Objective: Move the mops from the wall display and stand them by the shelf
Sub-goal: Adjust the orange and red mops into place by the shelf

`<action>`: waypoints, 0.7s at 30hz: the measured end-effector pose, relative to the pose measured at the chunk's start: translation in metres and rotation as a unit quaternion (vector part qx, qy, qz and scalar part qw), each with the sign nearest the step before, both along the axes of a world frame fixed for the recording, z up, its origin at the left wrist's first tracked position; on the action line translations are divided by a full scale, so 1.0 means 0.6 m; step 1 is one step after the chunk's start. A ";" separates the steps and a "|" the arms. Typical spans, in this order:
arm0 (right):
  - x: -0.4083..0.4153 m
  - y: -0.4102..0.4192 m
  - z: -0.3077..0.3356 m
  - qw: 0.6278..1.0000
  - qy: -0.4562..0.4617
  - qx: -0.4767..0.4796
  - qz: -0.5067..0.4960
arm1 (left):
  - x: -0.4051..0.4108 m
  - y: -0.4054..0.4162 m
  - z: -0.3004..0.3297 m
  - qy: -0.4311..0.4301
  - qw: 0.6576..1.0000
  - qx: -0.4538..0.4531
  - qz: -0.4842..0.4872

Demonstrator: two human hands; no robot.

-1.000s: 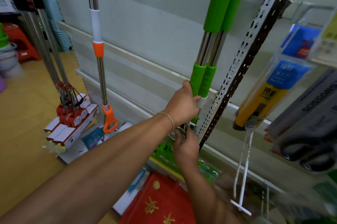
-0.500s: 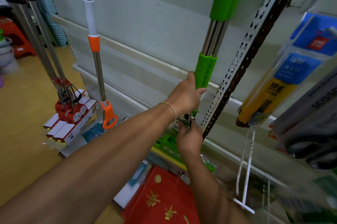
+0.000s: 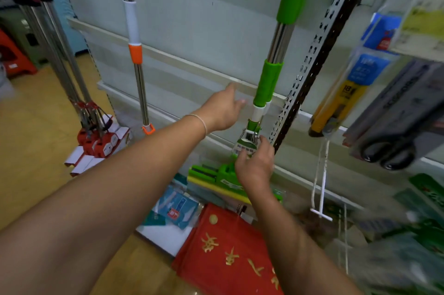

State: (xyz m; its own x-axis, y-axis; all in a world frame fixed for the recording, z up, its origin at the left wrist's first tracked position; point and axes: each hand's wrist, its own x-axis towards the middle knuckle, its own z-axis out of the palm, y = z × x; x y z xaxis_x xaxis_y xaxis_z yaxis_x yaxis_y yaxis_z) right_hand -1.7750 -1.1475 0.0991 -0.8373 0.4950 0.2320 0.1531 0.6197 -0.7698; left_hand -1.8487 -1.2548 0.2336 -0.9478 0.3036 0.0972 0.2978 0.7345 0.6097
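Two green-handled mops (image 3: 269,81) stand together against the wall panel, right beside the slotted shelf upright (image 3: 314,59). Their green and yellow sponge heads (image 3: 209,174) rest low on the floor goods. My left hand (image 3: 222,109) hovers just left of the green poles, fingers apart and off them. My right hand (image 3: 254,165) is lower down, its fingers curled around the wire lever and paper label at the base of the green mops. An orange-and-white mop (image 3: 137,59) leans on the wall further left.
A cluster of red-headed mops (image 3: 96,136) stands at the left on the yellow floor. Hanging packs of a utility knife (image 3: 341,97) and scissors (image 3: 396,126) crowd the right. A red packet with gold characters (image 3: 228,246) and a blue packet (image 3: 177,208) lie below my arms.
My left hand has let go of the green poles and moved left with its fingers spread. My right hand stays low at the mops' base. The view has tilted slightly down.
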 end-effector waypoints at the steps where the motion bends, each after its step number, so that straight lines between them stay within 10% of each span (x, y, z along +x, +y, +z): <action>1: 0.011 -0.008 0.009 1.000 0.017 0.016 0.006 | 0.005 -0.020 0.006 0.006 1.000 -0.006 0.001; 21: -0.004 -0.314 0.283 0.981 0.071 0.101 0.149 | 0.144 -0.428 0.192 0.135 0.983 0.002 0.124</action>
State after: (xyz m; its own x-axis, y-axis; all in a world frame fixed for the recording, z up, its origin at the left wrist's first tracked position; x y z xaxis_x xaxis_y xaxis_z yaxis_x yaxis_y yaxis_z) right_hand -1.7772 -1.3359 0.2689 -0.8901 0.1645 0.4250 -0.1585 0.7626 -0.6272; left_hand -1.7625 -1.5118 0.3491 -0.9320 0.0649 0.3567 0.2612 0.8024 0.5366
